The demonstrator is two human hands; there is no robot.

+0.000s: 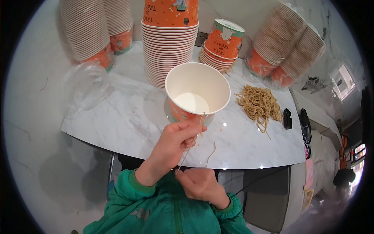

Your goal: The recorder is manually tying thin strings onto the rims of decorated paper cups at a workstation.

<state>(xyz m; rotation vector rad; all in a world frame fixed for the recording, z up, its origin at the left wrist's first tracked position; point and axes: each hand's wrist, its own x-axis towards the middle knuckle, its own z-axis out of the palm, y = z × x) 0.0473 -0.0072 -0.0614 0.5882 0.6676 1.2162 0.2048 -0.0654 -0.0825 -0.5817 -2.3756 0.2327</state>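
Observation:
A paper bucket (183, 113), orange and green outside with a white inside, stands on the table with its open mouth tilted toward me. A thin tan cord (187, 155) runs from the bucket's near rim, past the fingers of my left hand, down to my right hand. My left hand (171, 144) is closed in a pinch on the cord just below the rim. Lower, by the table's front edge, my right hand (200, 185) is closed with the cord's lower part at its fingertips. Another end of cord (211, 153) rises beside my right hand over the tabletop.
A tall stack of paper buckets (169, 50) stands behind the bucket, with a shorter stack (224, 43) to its right. Plastic-wrapped stacks (87, 35) (278, 43) flank the marble table (128, 128). Right lie a tan cord pile (259, 103) and a black object (287, 119); left, clear plastic (87, 87).

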